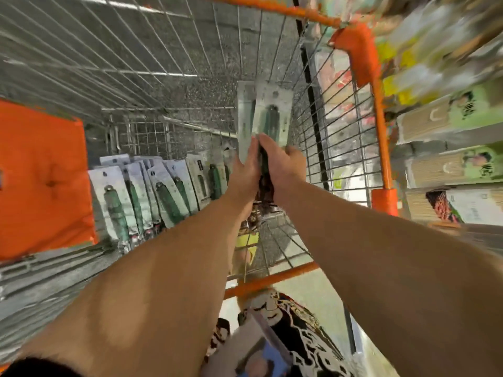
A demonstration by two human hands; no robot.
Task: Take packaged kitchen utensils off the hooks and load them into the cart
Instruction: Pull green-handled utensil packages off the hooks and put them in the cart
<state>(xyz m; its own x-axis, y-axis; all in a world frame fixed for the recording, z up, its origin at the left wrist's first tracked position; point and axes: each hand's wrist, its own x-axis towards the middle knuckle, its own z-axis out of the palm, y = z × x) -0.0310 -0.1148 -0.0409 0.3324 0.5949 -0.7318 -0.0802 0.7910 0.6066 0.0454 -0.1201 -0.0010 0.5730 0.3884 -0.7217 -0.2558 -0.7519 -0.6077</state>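
Both my hands reach into a wire shopping cart (381, 137) with orange rails. My left hand (245, 172) and my right hand (283, 161) together grip a small stack of packaged utensils (268, 115): white cards with dark green handles, held upright above the cart floor near its right wall. A row of several like packages (152, 191) leans against the cart's near end, to the left of my hands. The lower ends of the held packages are hidden behind my fingers.
An orange flap (40, 175) of the cart's child seat is at the left. Store shelves with boxed goods (449, 164) stand to the right, outside the cart. The speckled floor shows through the wire basket (163, 50) ahead. Patterned clothing (294, 322) is below.
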